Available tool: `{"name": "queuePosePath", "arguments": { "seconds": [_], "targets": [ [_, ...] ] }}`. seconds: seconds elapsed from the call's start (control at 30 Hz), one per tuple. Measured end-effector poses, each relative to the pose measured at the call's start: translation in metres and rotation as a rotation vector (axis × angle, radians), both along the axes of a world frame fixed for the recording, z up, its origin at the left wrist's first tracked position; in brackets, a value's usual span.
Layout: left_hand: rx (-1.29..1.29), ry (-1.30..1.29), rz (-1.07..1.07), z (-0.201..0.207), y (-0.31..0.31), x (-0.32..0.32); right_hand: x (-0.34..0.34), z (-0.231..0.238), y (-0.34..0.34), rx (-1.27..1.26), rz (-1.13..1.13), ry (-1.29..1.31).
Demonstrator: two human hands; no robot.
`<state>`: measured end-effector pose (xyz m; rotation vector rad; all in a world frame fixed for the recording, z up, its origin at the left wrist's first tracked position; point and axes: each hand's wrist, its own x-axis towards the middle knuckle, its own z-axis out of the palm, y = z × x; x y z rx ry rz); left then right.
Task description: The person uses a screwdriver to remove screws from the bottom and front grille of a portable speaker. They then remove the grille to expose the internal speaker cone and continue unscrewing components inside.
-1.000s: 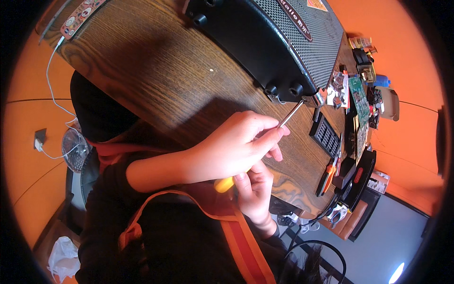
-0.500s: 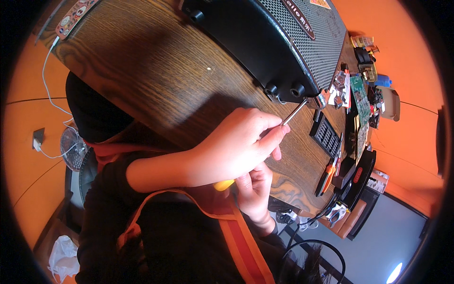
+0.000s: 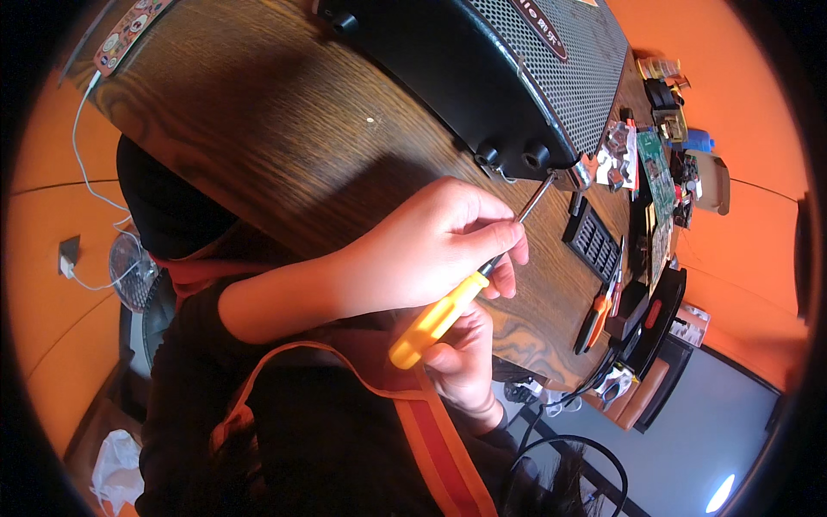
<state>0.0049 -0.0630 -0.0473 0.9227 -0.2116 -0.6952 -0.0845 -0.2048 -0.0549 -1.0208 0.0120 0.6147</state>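
Note:
A screwdriver with a yellow handle (image 3: 438, 323) and a thin metal shaft runs up to the right between my hands. Its tip meets a shiny metal piece (image 3: 573, 177) at the lower corner of a black speaker box (image 3: 448, 86) with a grey mesh grille. My left hand (image 3: 444, 237) pinches the shaft between thumb and fingers, close to the middle. Lower down, my right hand (image 3: 465, 358) has its fingers curled around the handle, partly hidden behind it. Round black feet (image 3: 536, 155) stick out from the speaker's side near the tip.
On the wooden table (image 3: 258, 112) lie a black slotted panel (image 3: 593, 246), orange-handled pliers (image 3: 593, 323) and a green circuit board (image 3: 656, 172). A phone-like case (image 3: 129, 36) with a white cable is at the far left. A black cable (image 3: 594, 444) loops at lower right.
The screwdriver's yellow handle, mostly hidden before, now shows fully below my left hand. My left hand has shifted slightly, and the tip stays at the speaker's corner.

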Motion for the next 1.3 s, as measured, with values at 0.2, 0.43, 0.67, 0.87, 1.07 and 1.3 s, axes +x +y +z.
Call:
{"name": "queuePosePath", "arguments": {
  "seconds": [0.2, 0.43, 0.67, 0.87, 1.07, 1.3],
  "targets": [
    [-0.012, -0.027, -0.012, 0.004, 0.005, 0.006, 0.007, 0.017, 0.003, -0.038, 0.032, 0.036],
    [0.160, -0.075, 0.021, 0.006, 0.009, 0.003, 0.011, 0.005, 0.013, 0.051, -0.038, 0.017],
    [0.287, -0.189, -0.026, 0.010, 0.001, -0.001, 0.000, 0.007, 0.007, 0.110, -0.198, 0.068],
    [0.244, -0.168, -0.151, 0.009, -0.006, -0.003, -0.005, 0.012, 0.006, 0.056, -0.347, 0.017],
    [-0.026, 0.096, -0.232, 0.011, -0.012, 0.000, -0.004, 0.010, -0.013, 0.316, -0.294, 0.315],
    [-0.077, -0.107, -0.189, 0.002, -0.017, -0.002, -0.005, -0.002, -0.018, 0.645, -0.169, 0.102]
  ]
}}
